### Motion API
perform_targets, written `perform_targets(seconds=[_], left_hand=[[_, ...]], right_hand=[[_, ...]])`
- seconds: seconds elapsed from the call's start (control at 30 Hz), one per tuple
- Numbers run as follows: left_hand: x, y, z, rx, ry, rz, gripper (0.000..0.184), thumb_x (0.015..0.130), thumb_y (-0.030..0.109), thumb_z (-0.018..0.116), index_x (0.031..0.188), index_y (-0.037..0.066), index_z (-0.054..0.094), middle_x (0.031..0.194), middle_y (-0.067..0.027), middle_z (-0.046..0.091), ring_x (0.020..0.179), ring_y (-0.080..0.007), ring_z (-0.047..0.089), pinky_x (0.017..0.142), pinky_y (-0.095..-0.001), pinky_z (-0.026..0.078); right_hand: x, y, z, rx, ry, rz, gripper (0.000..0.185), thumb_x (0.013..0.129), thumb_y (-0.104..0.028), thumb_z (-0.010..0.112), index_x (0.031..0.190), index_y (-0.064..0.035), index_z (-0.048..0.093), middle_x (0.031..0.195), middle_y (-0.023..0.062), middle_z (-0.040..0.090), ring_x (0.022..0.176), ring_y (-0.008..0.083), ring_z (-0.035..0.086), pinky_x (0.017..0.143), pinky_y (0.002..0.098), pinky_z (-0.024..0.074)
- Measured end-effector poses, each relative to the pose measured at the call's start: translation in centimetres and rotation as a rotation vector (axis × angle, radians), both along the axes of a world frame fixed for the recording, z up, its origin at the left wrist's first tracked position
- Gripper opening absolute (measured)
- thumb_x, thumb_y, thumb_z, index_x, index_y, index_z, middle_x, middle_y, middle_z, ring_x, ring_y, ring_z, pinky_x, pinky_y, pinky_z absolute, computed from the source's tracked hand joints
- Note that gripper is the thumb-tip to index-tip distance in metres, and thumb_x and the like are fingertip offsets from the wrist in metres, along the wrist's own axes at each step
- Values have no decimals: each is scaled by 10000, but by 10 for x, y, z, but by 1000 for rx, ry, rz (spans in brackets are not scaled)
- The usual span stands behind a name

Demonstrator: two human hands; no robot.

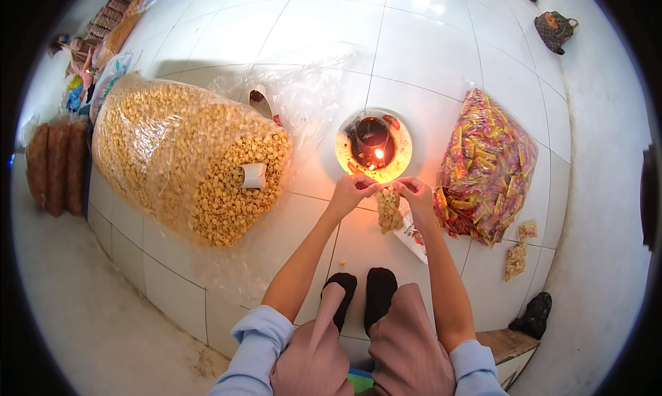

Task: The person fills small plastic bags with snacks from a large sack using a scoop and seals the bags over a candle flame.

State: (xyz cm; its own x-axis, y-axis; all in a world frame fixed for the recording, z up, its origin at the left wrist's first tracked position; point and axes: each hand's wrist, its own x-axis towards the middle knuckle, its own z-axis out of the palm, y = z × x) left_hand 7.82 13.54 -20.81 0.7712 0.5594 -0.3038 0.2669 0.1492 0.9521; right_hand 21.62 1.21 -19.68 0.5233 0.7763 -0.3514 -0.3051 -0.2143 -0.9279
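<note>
A small clear plastic bag of popcorn hangs between my two hands. My left hand pinches one side of its top edge, and my right hand pinches the other side. Just beyond my fingers, a small flame burns in a round pale dish with a dark, sooty middle. The bag's top edge is close to the dish's near rim; whether it touches the flame I cannot tell. Partly behind my right forearm lies a white printed packet.
Left stands a large clear sack of popcorn with a white scoop in its mouth. Right lies a big bag of red-and-yellow sachets, near a small filled popcorn packet. A black plastic bag and patterned handbag are farther out.
</note>
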Motion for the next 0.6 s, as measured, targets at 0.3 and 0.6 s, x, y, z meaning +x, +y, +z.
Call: perform_targets(seconds=[0.3, 0.6], left_hand=[[-5, 11, 9, -111, 82, -17, 192, 773, 145, 640, 871, -20, 631, 774, -50, 638, 703, -87, 585, 653, -218, 474], [1, 6, -7, -109, 117, 250, 175, 784, 124, 599, 872, -27, 608, 760, -53, 623, 700, -96, 582, 684, -230, 483]], right_hand=[[-2, 15, -5, -159, -164, -42, 205, 763, -149, 629, 866, 28, 628, 767, 45, 631, 713, 86, 573, 673, 206, 446], [3, 23, -12, -57, -41, 4, 242, 796, -156, 623, 887, 66, 593, 793, 58, 599, 732, 103, 568, 725, 225, 475]])
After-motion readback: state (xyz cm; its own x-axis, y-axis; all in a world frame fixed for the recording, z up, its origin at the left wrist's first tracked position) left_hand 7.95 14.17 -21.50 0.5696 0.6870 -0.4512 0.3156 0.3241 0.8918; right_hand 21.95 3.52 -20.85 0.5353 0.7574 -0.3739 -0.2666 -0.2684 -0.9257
